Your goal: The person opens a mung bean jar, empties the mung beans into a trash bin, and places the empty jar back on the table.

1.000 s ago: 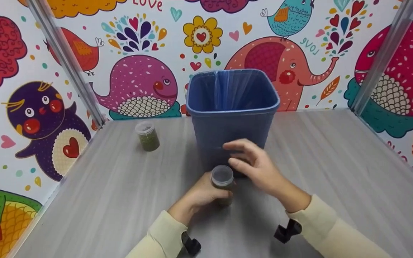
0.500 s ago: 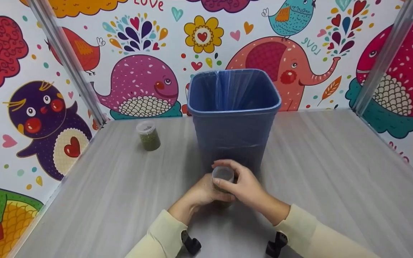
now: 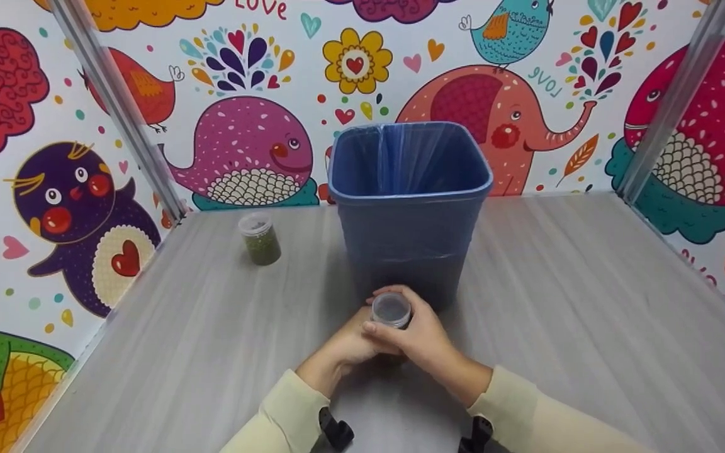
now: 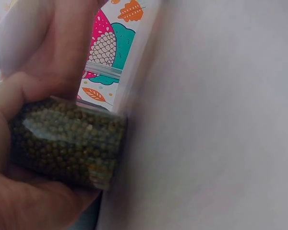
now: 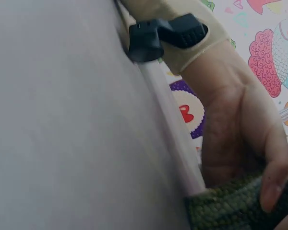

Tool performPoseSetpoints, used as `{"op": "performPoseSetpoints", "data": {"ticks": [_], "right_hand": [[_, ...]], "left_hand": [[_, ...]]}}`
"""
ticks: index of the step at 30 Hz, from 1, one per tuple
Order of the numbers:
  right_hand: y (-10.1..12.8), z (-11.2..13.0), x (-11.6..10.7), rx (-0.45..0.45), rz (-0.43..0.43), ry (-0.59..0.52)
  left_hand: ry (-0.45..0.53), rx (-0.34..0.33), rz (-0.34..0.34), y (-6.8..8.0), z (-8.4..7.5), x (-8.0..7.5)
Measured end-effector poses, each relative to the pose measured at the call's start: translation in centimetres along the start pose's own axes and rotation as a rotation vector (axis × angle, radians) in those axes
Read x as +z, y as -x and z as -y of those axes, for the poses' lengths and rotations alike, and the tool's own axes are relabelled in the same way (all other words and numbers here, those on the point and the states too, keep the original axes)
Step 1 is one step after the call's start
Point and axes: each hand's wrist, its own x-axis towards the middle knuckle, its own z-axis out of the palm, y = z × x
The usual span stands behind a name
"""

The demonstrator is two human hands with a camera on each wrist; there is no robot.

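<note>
A small clear jar of green beans [image 3: 391, 309] stands on the grey table [image 3: 564, 302] just in front of the blue bin [image 3: 410, 207]. My left hand [image 3: 353, 343] grips the jar's body from the left. My right hand [image 3: 416, 333] curls round the jar's clear lid from the right. In the left wrist view the beans in the jar [image 4: 67, 146] show between my fingers [image 4: 62, 43]. The right wrist view shows the left hand [image 5: 240, 139] on the jar [image 5: 230, 208].
A second jar of green beans [image 3: 260, 238] stands at the back left of the table. The blue bin is lined with a blue bag. Bright cartoon walls [image 3: 243, 100] close in the table on three sides.
My right hand came down from above the jar and closed round its lid. The left hand stayed on the jar's body.
</note>
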Motion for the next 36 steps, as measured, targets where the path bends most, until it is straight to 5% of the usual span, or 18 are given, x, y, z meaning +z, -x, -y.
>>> {"op": "performPoseSetpoints", "data": {"ticks": [9,27,36], "right_hand": [[0.2,-0.1,1.0,-0.016,-0.082,-0.011],[-0.3,-0.3,0.2,-0.015,-0.032,-0.031],[-0.5,-0.2,-0.1,0.005,0.001,-0.065]], "left_hand": [[0.008,0.006,0.016,-0.2,0.1,-0.1],[0.025,-0.019,0.007,-0.1,0.2,-0.1],[0.095,-0.010,0.053,-0.1,0.2,0.0]]}}
